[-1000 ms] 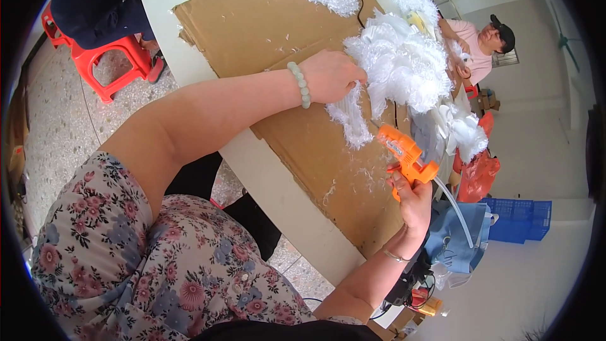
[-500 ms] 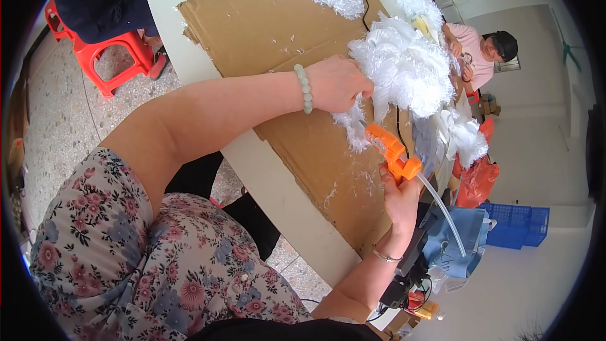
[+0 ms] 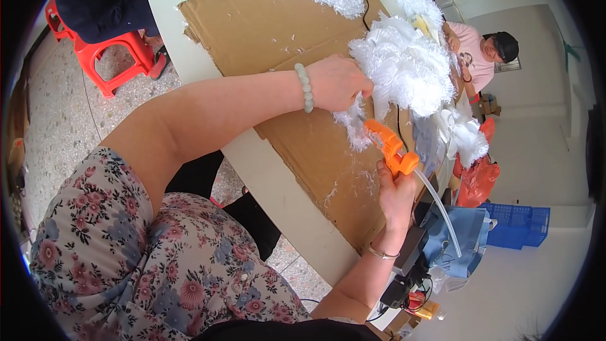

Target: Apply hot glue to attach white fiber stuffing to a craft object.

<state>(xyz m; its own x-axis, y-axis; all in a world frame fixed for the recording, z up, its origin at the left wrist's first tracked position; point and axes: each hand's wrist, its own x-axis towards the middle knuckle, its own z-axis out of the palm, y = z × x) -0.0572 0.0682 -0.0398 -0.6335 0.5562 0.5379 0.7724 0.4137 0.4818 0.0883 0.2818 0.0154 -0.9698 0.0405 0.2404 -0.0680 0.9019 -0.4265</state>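
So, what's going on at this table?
Someone in a flowered top is working over a sheet of cardboard. Their left hand pinches a small white fringed piece, and their right hand grips an orange glue gun, its nozzle at that piece; whether they touch is unclear. A fluffy white pile lies just beyond, and a person in pink is farther off.

Glue gun (image 3: 391,146): smooth plastic; cardboard sheet (image 3: 252,25): matt, rough-edged.

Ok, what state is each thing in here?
Strip: fringed, partly covered.
Glue gun: held, pointing toward strip.
Glue stick: protruding from glue gun.
Left hand: closed on strip.
Right hand: gripping glue gun.
Cardboard: flat, creased.
White pile: heaped.
Red stool: occupied.
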